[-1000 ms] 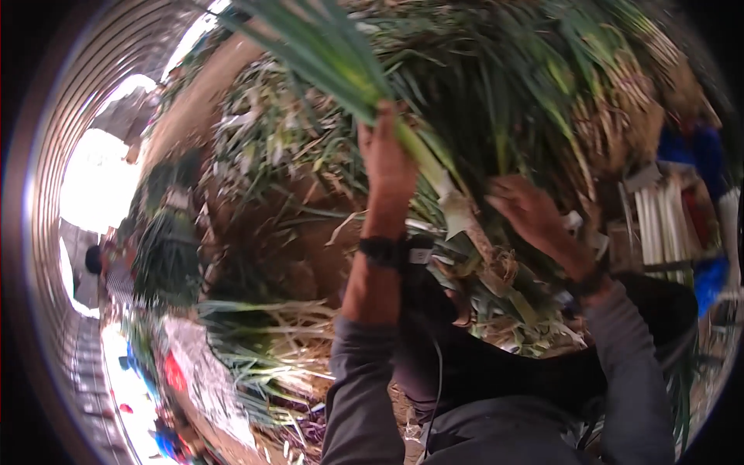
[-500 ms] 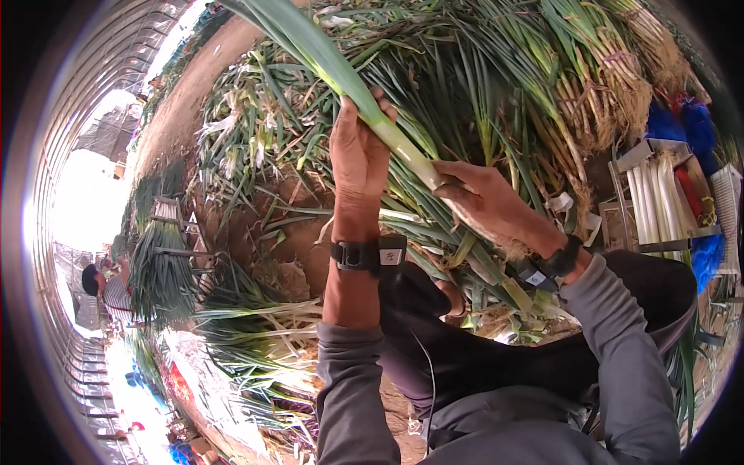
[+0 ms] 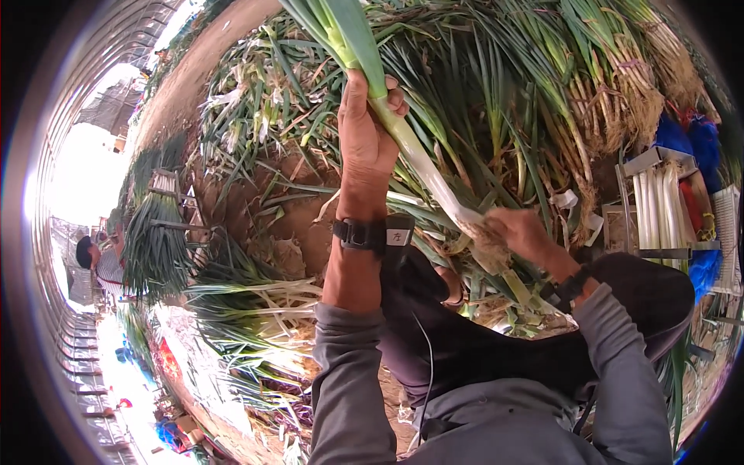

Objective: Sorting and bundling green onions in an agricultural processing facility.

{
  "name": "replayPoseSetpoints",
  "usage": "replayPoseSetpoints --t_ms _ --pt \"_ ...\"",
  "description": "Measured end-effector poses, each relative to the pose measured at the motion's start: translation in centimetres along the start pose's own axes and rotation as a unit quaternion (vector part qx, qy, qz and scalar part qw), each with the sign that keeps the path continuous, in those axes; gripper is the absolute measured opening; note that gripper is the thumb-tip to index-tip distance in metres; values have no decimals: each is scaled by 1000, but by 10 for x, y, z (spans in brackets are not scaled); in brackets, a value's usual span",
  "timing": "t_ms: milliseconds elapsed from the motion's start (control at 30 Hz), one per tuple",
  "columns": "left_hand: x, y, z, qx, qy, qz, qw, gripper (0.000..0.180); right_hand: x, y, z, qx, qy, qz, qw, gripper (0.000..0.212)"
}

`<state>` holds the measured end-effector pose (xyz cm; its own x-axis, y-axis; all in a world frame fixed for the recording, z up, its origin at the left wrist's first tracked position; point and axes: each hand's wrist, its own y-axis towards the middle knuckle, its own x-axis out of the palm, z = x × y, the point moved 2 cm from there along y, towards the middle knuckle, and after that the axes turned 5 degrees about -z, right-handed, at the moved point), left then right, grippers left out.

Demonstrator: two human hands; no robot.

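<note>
A long green onion [image 3: 425, 167] slants across the middle, its leaves up and left, its bare white stem running down to the roots. My left hand [image 3: 366, 128] is wrapped round it where the white turns green. At the root end, my right hand [image 3: 531, 239] is closed and slightly smeared by motion. Its fingers are at the roots, with pale, loose outer skin about them; exactly what they pinch is hard to make out. Beneath the stem lie more green onions [image 3: 465, 93] with dark leaves.
Tied bundles with roots [image 3: 620, 101] lie at the far right. A metal-framed holder with peeled white stems [image 3: 659, 201] stands at right. Onions with pale stems [image 3: 271, 302] lie at left, leaf scraps [image 3: 263, 116] beyond. Another person [image 3: 105, 260] sits far left, near a rack of onions [image 3: 159, 240].
My right hand has slid down the stem to the root end, and the stem now shows smooth white. My left hand has moved slightly up and right with the onion.
</note>
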<state>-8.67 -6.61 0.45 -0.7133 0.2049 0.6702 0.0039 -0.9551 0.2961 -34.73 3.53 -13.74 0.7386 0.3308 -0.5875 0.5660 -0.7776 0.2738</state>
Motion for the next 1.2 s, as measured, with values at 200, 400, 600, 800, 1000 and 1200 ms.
replayPoseSetpoints --t_ms 200,400,600,800,1000,1200 --pt "-2 -9 26 42 229 106 967 37 33 -156 114 287 -180 -451 826 37" --pt "40 -14 -29 -47 81 36 995 27 -31 0 63 135 270 20 953 44" --pt "48 -21 -52 -81 22 13 996 32 -56 113 -68 72 206 65 974 35" --pt "44 -19 -53 -37 25 -17 999 33 -53 113 -64 44 188 127 973 19" --pt "51 -20 -51 -81 -52 -15 995 32 -67 115 -68 94 285 91 950 10" --pt "46 -23 -52 -94 -41 -10 995 32 -68 101 -94 10 44 37 998 10"
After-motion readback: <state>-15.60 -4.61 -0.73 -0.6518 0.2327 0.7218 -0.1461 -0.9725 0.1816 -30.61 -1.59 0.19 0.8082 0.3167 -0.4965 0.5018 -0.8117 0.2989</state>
